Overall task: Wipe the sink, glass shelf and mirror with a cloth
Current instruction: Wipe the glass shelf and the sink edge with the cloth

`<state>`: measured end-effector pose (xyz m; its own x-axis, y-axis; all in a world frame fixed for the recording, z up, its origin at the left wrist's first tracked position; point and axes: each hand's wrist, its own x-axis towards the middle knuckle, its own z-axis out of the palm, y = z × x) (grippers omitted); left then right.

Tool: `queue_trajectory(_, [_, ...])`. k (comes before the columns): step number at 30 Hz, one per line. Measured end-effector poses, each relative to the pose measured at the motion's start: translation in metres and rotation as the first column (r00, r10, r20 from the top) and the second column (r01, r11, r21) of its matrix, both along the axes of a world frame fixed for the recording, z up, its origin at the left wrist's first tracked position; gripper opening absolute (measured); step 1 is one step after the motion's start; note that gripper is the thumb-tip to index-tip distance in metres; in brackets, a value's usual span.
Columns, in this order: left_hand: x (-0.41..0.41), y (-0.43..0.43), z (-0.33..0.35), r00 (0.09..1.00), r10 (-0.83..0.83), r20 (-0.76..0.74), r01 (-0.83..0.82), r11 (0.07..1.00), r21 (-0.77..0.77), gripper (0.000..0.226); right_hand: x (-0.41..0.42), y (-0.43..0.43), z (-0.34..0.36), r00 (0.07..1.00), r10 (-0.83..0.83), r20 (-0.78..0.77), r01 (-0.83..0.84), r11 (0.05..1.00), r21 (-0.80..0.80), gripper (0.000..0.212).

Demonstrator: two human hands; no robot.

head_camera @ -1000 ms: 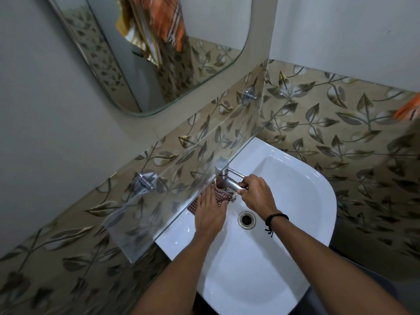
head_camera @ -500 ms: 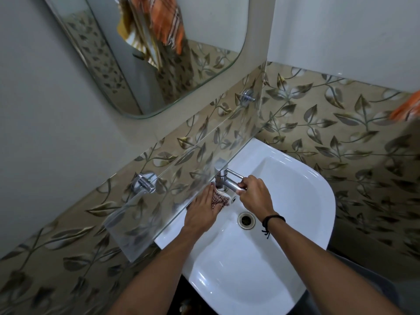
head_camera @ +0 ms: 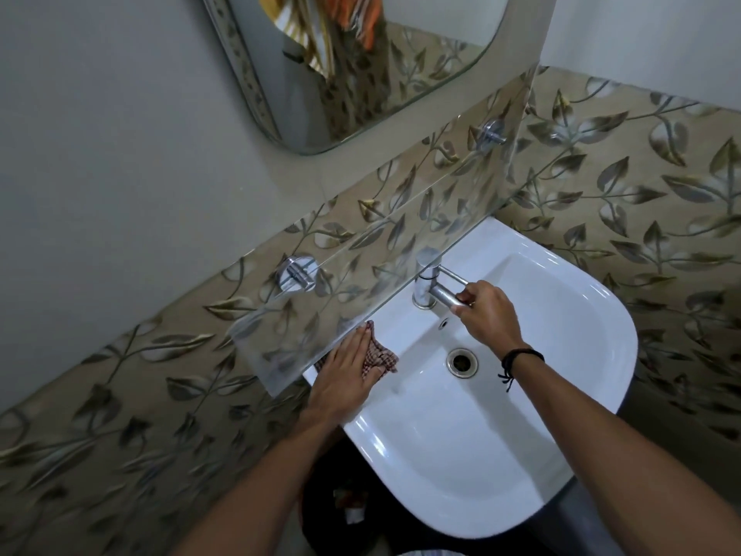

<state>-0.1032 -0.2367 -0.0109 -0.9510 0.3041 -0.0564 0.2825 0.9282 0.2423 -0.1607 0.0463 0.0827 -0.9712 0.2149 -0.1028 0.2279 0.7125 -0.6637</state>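
White ceramic sink (head_camera: 581,315) sits below the clear glass shelf (head_camera: 361,250) and rounded wall mirror (head_camera: 421,42), the right hand (head_camera: 487,311) closed around the chrome tap spout (head_camera: 441,292), the left hand (head_camera: 345,379) flat, fingers extended, pressing a checked red-and-white cloth (head_camera: 379,355) on the sink's back-left rim.

We are seeing the mirror (head_camera: 361,66) hanging above the glass shelf (head_camera: 381,250), shelf overhanging the sink (head_camera: 561,395), tap (head_camera: 429,282) standing behind the drain (head_camera: 462,362), cloth (head_camera: 379,357) lying left of it.
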Motion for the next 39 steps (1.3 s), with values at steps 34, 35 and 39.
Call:
queue_trajectory(34, [0.04, -0.014, 0.018, 0.951, 0.259, 0.168, -0.224, 0.954, -0.2, 0.106, 0.001, 0.0, 0.003, 0.999, 0.053, -0.001, -0.053, 0.997, 0.049, 0.013])
queue_trajectory(35, [0.044, -0.013, 0.018, 0.943, 0.277, 0.185, -0.243, 0.952, -0.186, 0.106, 0.0, 0.001, 0.002, 0.998, 0.057, -0.005, -0.056, 0.997, 0.05, 0.013])
queue_trajectory(39, [0.054, -0.006, 0.015, 0.919, 0.348, 0.185, -0.316, 0.931, -0.182, 0.106, -0.002, 0.001, 0.0, 0.998, 0.064, -0.024, -0.063, 0.996, 0.057, 0.011])
